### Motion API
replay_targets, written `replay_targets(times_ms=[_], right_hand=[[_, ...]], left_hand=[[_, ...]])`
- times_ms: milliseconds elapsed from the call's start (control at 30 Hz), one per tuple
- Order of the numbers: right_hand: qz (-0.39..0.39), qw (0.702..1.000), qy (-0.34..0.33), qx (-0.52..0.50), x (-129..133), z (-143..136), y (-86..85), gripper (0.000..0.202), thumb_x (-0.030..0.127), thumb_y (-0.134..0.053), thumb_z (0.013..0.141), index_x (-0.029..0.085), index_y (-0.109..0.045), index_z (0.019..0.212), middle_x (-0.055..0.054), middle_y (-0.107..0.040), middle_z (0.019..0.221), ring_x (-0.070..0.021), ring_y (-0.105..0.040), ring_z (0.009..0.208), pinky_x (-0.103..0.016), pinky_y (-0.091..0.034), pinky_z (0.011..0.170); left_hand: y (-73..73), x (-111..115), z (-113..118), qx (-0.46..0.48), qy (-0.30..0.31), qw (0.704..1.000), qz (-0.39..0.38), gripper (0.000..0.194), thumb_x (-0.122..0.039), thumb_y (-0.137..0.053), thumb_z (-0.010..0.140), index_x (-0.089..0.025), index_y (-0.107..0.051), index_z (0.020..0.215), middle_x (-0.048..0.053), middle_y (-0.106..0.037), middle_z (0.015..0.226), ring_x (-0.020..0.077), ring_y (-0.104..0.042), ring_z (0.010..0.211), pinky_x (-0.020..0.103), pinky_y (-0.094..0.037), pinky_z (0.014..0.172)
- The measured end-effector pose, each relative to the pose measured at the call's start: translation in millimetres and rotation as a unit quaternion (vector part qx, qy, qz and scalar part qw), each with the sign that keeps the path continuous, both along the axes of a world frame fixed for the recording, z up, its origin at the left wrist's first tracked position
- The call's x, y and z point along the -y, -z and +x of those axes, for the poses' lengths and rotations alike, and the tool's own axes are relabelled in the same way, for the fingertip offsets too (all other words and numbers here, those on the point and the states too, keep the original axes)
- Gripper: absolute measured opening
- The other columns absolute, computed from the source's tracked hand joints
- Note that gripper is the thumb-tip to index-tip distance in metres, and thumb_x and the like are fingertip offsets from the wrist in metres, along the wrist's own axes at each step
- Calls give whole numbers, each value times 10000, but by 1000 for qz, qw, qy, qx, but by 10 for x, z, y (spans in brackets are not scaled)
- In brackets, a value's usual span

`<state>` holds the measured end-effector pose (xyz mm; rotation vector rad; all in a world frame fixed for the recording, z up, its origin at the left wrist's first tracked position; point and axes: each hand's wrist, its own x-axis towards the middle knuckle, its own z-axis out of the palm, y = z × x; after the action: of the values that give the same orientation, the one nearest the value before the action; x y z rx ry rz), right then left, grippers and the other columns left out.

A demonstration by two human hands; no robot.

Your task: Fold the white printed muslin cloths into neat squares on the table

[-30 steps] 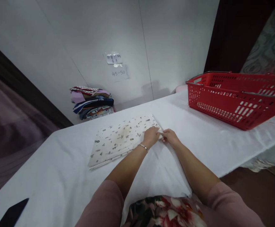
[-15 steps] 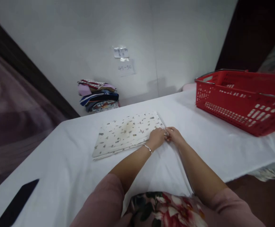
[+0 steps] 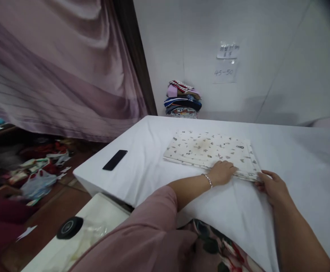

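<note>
A folded white cloth [image 3: 210,149] printed with small leaves and sprigs lies flat on the white-covered table [image 3: 150,151]. A brownish stain shows near its middle. At the cloth's front edge, right of centre, my left hand [image 3: 223,173] is closed over the layers, its fingers together and partly hidden. My right hand [image 3: 274,186] pinches the front right corner between thumb and fingers.
A black phone [image 3: 115,160] lies on the table's left part. Folded clothes [image 3: 183,100] are stacked by the wall behind. A lower white surface at front left carries a round black object [image 3: 70,227]. A pink curtain [image 3: 96,75] hangs at left.
The view has swung left, so the red basket is out of sight. My hands have moved apart: the left along the cloth's front edge, the right staying at the corner.
</note>
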<state>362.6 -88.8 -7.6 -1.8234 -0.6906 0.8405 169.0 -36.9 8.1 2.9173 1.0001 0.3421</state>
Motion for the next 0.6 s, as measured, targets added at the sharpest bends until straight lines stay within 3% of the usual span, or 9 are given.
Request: replay_targets(times_ms=[67, 200, 300, 433, 533, 600], right_hand=[[19, 999, 13, -49, -9, 16, 25, 421, 328, -637, 649, 240, -580, 1056, -212, -652, 885, -139, -574, 487, -309, -464, 484], [16, 999, 18, -47, -31, 61, 75, 422, 318, -644, 635, 231, -591, 1044, -230, -643, 856, -129, -564, 466, -315, -458, 478], [24, 998, 10, -49, -25, 101, 107, 409, 311, -670, 612, 217, -596, 1003, -137, -633, 704, -116, -546, 435, -266, -456, 442], [53, 996, 1, -70, -10, 134, 138, 503, 246, -765, 488, 194, -590, 956, -14, -593, 578, -138, -550, 431, -216, -465, 382], [55, 995, 12, -82, -15, 130, 142, 468, 229, -766, 506, 190, -590, 937, -2, -591, 569, -144, -550, 423, -205, -463, 357], [51, 995, 18, -82, -22, 123, 140, 417, 226, -756, 535, 195, -592, 918, -3, -589, 567, -142, -547, 416, -200, -459, 351]], left_hand=[[-24, -41, -234, 2, -26, 1000, 2, 313, -98, -420, 850, -238, -581, 1079, 62, -598, 1113, 208, -492, 1051, 334, -366, 864], [-85, -101, -753, 15, -91, 996, 5, 331, -57, -421, 828, -220, -603, 1052, 65, -610, 1073, 216, -503, 1032, 335, -365, 873], [-104, -118, -1198, 21, -127, 992, -3, 304, -80, -451, 826, -203, -617, 1049, 77, -616, 1081, 223, -510, 1037, 347, -368, 899], [-103, -104, -1867, 48, -156, 986, -16, 256, -219, -549, 841, -211, -618, 1088, 64, -621, 1129, 206, -514, 1078, 333, -351, 971], [-116, -118, -2337, 99, -245, 965, -8, 277, -340, -537, 867, -182, -625, 1077, 82, -615, 1149, 207, -522, 1088, 337, -367, 973], [-133, -156, -2566, 142, -350, 926, -21, 291, -343, -481, 894, -153, -628, 1059, 101, -624, 1113, 204, -547, 1034, 335, -399, 927]])
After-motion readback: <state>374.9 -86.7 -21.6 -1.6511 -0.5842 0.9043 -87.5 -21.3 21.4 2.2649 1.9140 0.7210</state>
